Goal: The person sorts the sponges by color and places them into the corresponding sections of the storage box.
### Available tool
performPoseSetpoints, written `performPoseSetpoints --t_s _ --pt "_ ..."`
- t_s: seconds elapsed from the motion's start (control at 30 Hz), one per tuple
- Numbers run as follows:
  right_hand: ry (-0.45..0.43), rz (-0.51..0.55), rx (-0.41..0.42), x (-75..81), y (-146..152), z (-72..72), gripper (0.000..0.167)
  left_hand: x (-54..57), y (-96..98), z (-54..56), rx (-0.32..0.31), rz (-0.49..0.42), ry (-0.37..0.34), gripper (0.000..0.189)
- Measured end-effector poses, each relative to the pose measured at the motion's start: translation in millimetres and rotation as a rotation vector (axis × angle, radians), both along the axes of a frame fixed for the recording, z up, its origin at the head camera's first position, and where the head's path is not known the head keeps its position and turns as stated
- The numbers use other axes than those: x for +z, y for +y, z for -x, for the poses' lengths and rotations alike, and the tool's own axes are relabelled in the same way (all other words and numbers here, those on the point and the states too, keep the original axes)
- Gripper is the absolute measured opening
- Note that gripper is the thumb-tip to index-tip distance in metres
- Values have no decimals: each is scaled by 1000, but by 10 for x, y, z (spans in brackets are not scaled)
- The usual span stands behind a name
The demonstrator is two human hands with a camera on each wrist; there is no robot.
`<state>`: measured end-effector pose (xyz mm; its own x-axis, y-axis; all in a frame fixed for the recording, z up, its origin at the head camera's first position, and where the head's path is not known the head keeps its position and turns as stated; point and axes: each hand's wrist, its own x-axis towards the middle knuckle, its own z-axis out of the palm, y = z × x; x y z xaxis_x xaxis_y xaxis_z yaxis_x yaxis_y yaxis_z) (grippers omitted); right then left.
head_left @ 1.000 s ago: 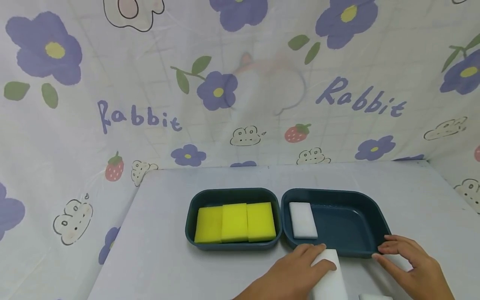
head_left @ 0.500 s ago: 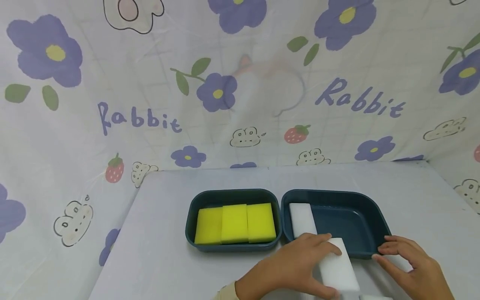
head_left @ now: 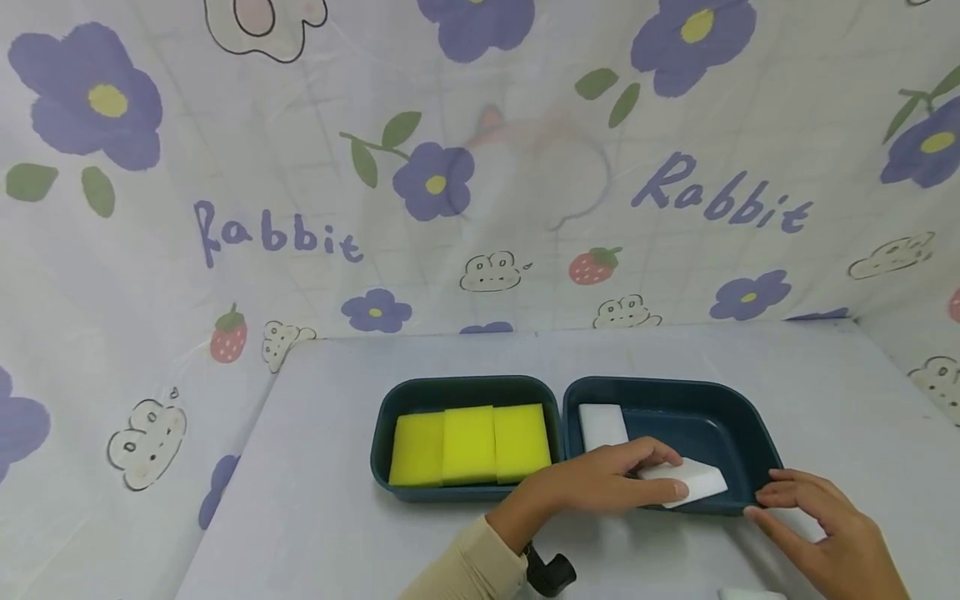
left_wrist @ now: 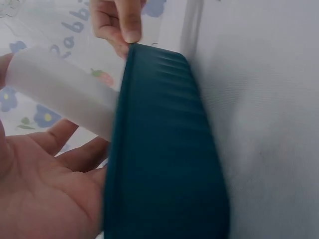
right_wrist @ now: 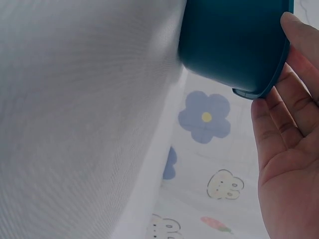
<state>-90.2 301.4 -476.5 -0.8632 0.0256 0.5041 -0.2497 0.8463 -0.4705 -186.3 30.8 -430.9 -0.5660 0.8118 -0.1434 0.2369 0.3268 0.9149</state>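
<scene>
My left hand [head_left: 600,483] holds a white sponge [head_left: 693,482] between thumb and fingers. The sponge is tilted at the near rim of the right-hand dark teal container [head_left: 742,417], partly inside it. In the left wrist view, the container's side wall [left_wrist: 164,144] hides one end of the sponge [left_wrist: 62,89]. Another white sponge [head_left: 602,425] lies at the container's left end, partly covered by my left hand. At the near right corner, my right hand [head_left: 832,529] pinches the container's rim; the right wrist view shows thumb and fingers at that rim [right_wrist: 286,55].
A second teal container [head_left: 380,433] stands directly to the left, with three yellow sponges [head_left: 468,446] side by side inside. Another white piece [head_left: 750,594] shows at the bottom edge. The white tabletop [head_left: 315,517] ends at a patterned cloth backdrop [head_left: 525,208].
My left hand has lifted the white sponge from in front of the right container up and forward over its near rim, turning it sideways. My right hand has stayed at the rim.
</scene>
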Motion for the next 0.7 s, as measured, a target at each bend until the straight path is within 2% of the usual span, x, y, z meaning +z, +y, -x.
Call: performPoseSetpoints --t_s 0.13,0.27,0.47,0.7 --pt "-12 3 0 14 18 -17 30 -44 133 50 45 11 26 42" --pt "-35 5 15 23 12 -11 28 -90 189 82 83 60 65 44" --pt "28 13 47 42 38 -1 33 -136 280 99 77 140 125 45" --pt "6 22 34 30 45 -7 32 -122 337 57 98 192 172 43"
